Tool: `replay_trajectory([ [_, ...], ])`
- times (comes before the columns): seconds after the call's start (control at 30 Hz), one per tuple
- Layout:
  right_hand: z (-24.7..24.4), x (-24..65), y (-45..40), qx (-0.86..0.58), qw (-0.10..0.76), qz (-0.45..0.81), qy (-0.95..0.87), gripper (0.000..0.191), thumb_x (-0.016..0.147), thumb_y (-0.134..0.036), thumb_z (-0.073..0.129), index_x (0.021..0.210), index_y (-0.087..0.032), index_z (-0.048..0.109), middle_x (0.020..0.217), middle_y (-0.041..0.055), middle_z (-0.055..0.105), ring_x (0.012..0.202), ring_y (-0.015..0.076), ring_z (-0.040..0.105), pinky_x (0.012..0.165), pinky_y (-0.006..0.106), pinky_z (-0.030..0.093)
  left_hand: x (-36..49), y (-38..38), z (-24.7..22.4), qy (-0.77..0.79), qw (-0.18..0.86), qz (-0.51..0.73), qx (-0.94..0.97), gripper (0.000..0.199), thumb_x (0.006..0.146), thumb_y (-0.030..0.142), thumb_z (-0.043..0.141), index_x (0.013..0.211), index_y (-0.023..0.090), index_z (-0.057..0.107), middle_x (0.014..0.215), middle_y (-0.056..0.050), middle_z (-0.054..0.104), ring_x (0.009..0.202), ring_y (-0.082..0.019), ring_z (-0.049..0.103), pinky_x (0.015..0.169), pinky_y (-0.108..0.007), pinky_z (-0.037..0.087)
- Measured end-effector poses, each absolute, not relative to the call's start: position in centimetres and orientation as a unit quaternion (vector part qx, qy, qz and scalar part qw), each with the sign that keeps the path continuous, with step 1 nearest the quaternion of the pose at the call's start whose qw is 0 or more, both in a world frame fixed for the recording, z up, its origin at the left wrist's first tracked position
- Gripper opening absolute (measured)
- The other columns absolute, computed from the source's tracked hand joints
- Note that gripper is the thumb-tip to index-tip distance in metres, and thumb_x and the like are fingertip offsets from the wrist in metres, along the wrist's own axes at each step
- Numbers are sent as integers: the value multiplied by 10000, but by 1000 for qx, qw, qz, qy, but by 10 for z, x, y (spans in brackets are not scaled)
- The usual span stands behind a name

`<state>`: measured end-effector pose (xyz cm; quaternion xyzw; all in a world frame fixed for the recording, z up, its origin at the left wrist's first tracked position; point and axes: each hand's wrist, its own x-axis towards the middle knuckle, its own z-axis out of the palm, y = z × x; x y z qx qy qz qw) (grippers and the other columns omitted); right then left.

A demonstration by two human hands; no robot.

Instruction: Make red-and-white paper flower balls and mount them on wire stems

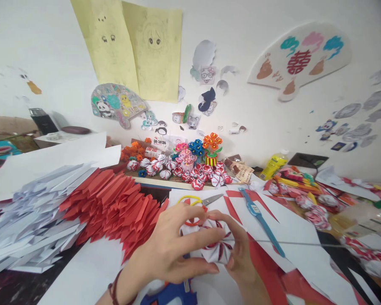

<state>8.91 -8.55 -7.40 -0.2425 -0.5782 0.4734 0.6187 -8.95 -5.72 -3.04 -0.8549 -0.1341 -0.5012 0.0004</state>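
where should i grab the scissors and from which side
Probably by the yellow loop, from the far left: the scissors lie with their blades pointing right, away from that approach, while the left hand partly covers the orange-red loop.

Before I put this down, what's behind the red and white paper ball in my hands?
Just behind the paper ball lie scissors on white paper, their blades showing. Your left hand partly covers the handles; whatever the ball itself blocks can't be seen.
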Motion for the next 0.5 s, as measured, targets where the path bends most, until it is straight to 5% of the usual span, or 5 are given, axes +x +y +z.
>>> replay_trajectory([
  [0.5,-73,86,-85,-218,617,497,-570,568,689,-614,776,1167,-324,676,1135,63,702,1097,301,658,944,421,544,-89,-56,-32,-129,3,-507,-852,363,966,491,509,1145,205,642,1030,-90,592,884,-183,604,742,-321,512],
])
